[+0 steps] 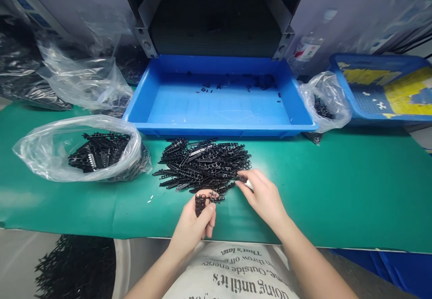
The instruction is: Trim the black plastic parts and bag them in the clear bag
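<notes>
A heap of black plastic strips (205, 161) with small ring-shaped parts lies on the green table mat, in front of the blue tray. My left hand (195, 220) is closed around a few black plastic strips (200, 203) at the heap's near edge. Over by the heap's right edge, my right hand (261, 195) has thumb and fingertips drawn together at the end of a dark piece. Something small and white (249, 184) shows between those fingers; its kind is unclear. One pale strip (201, 150) lies on top of the heap.
Behind the heap stands a blue tray (216, 130) with scattered black bits. An opened plastic bag (37, 155) of black parts sits left, a smaller bag (340, 110) right, beside a blue basket (357, 103). Below left, a pale bin (122, 263) holds black pieces.
</notes>
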Action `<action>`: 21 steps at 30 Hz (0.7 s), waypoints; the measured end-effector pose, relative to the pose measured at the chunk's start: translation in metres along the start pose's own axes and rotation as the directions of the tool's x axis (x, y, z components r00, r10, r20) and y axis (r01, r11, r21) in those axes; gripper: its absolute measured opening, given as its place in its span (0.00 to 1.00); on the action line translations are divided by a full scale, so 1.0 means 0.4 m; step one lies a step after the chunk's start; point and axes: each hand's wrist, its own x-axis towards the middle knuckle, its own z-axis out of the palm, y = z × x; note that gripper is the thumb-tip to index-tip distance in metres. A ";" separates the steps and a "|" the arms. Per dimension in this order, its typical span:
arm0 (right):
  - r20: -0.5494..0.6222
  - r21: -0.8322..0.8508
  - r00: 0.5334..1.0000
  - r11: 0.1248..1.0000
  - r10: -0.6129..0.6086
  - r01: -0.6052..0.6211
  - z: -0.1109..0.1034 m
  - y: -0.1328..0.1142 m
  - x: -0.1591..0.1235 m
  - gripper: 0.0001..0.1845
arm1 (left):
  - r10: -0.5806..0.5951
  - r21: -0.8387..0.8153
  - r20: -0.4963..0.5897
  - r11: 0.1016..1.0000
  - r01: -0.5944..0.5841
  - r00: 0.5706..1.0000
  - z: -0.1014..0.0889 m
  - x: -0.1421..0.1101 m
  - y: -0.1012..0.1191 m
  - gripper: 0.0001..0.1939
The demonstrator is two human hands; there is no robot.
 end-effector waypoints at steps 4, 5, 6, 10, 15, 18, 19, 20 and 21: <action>0.059 -0.061 0.998 0.998 0.025 -0.022 0.004 0.011 0.031 0.06 | 0.067 -0.066 0.063 0.996 -0.063 0.996 -0.006 0.004 -0.003 0.09; 0.045 -0.037 0.999 0.999 0.014 -0.012 0.001 0.015 0.034 0.05 | 0.085 -0.078 0.072 0.994 -0.079 0.994 -0.006 0.005 -0.002 0.08; 0.023 -0.006 1.000 1.000 0.001 -0.001 -0.004 0.020 0.035 0.05 | 0.093 -0.077 0.080 0.993 -0.087 0.992 -0.006 0.007 -0.001 0.07; -0.066 0.089 0.998 0.996 -0.008 0.014 -0.049 0.053 0.022 0.09 | 0.077 0.067 0.048 0.995 -0.080 0.996 -0.002 0.018 0.018 0.10; -0.039 0.238 0.999 0.971 0.000 0.010 -0.118 0.058 -0.014 0.07 | 0.173 0.234 -0.081 0.961 -0.150 0.982 0.012 0.042 0.058 0.11; 0.067 0.375 0.992 0.924 -0.103 0.071 -0.135 0.027 -0.023 0.07 | 0.143 0.182 0.102 0.970 -0.160 0.984 0.026 0.058 0.076 0.09; 0.087 0.413 0.987 0.907 -0.133 0.086 -0.135 0.017 -0.023 0.07 | 0.093 0.137 0.196 0.983 -0.121 0.976 0.031 0.060 0.079 0.10; 0.096 0.441 0.984 0.893 -0.151 0.094 -0.132 0.008 -0.023 0.07 | 0.037 0.094 0.277 0.993 -0.065 0.960 0.037 0.061 0.080 0.11; 0.099 0.456 0.984 0.886 -0.147 0.086 -0.127 0.001 -0.023 0.06 | -0.014 0.058 0.328 0.998 -0.005 0.945 0.042 0.061 0.079 0.12</action>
